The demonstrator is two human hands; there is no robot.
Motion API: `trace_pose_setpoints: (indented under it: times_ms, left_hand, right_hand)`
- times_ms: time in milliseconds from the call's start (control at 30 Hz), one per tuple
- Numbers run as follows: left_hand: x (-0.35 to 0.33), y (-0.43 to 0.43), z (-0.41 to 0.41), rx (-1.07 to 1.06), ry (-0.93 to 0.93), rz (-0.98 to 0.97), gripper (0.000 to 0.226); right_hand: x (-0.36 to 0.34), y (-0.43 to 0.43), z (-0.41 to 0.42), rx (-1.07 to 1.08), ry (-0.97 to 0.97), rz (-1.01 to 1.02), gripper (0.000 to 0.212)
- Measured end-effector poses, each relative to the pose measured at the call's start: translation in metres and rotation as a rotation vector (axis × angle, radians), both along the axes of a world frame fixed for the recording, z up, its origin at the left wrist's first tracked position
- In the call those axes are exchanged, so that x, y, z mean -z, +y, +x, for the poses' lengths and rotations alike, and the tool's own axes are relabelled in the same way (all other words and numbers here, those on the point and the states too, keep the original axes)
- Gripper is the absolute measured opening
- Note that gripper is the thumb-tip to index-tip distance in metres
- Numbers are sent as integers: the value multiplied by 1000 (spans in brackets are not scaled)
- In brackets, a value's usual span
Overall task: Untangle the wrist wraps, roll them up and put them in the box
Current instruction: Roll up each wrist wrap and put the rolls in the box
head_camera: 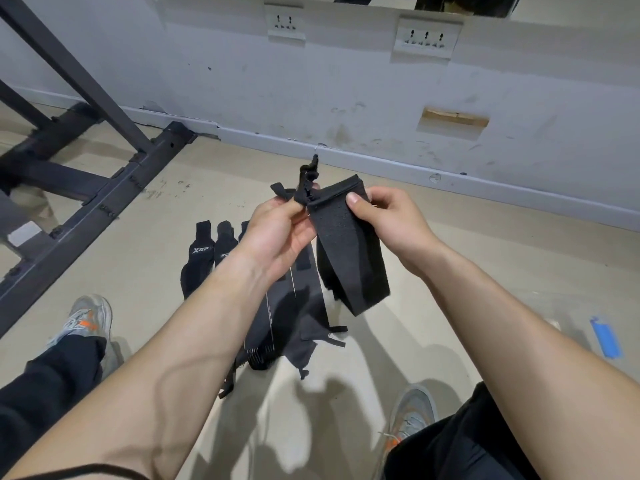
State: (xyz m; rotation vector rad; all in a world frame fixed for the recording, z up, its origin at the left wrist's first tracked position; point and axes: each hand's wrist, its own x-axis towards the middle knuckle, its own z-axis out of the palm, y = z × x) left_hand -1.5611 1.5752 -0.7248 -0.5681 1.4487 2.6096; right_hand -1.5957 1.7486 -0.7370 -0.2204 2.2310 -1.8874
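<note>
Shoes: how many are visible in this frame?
2. One shoe is at the lower left; the other shoe is at the lower right. No more seem hidden.

The left hand (277,237) and the right hand (384,220) are holding one wrist wrap (346,251) between them, and it is hanging above the other wraps (287,327), which are lying on the floor (467,271) between the left shoe (86,320) and the right shoe (412,417). The metal frame (104,188) is standing off to the left, with the wall (311,91) running behind it all.

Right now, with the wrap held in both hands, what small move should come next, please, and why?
Probably tease the loop free with the left hand: it looks bunched at the top corner of the wrap, whose edge the right hand pinches while the rest hangs doubled.
</note>
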Motion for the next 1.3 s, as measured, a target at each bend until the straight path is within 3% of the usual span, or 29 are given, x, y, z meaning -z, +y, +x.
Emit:
trace_pose_setpoints:
  times_ms: [233,300,367,467,533,600,733,900,967,1033,1200,1300]
  left_hand:
    - [-5,5,0,46,-1,51,14]
    - [-6,4,-1,56,-6,88,28]
    - [-6,7,-1,91,43,-8,38]
    - [1,14,-2,115,142,-278,28]
    - [2,12,-4,67,142,-320,18]
    - [-1,9,-5,24,143,-286,18]
    - [1,7,-5,51,158,-303,25]
    - [-1,6,-5,107,162,-271,20]
    - [-3,5,-4,120,142,-192,9]
    - [-1,4,-6,75,91,-170,15]
    - [2,7,-11,-204,-69,-284,16]
    - [1,1,-12,-226,-178,-344,16]
  right_hand:
    - [0,-3,4,200,-40,-19,40]
    - [2,-5,6,236,-59,-32,38]
    - [4,-6,8,264,-75,-43,37]
    - [5,-9,12,297,-83,-80,40]
    - [4,-10,13,307,-68,-94,34]
    - [1,-10,13,300,-110,-177,21]
    - [-4,-8,9,173,-187,-234,31]
    - [-1,-13,9,116,-70,-172,11]
    - [-2,-13,8,133,-67,-169,8]
    - [-3,-15,8,151,-86,-182,6]
    - [-2,-17,8,229,-112,-167,4]
    - [-2,-12,4,319,-117,-155,2]
